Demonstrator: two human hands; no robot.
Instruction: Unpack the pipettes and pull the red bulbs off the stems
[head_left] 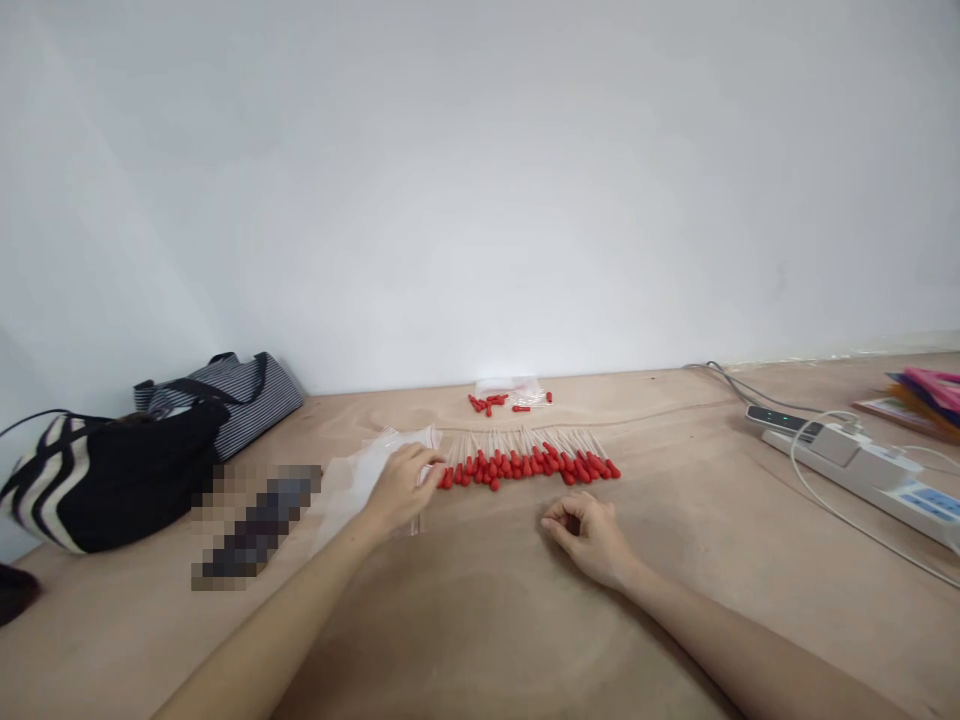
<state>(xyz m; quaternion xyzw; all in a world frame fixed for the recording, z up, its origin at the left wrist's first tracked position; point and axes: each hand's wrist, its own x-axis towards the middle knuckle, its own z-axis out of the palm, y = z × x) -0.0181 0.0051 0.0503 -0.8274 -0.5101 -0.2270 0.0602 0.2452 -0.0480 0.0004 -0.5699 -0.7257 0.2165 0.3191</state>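
1. The red-tipped sticks (517, 463) are lying in a row on the table (450, 620), heads toward the wearer.
2. The left hand (405, 482) is partly covering the plastic bags (352, 485) beside the row's left end; whether it is gripping anything cannot be told.
3. The right hand (589, 530) is lying loosely curled before the row; shadow is hiding its palm, leaving its grip uncertain.
4. Good handling is probably requiring light pinches, sparing neighbouring sticks.
5. Pixelation is masking a dark object (262, 525); the frame is cropping a pink item (934, 385).
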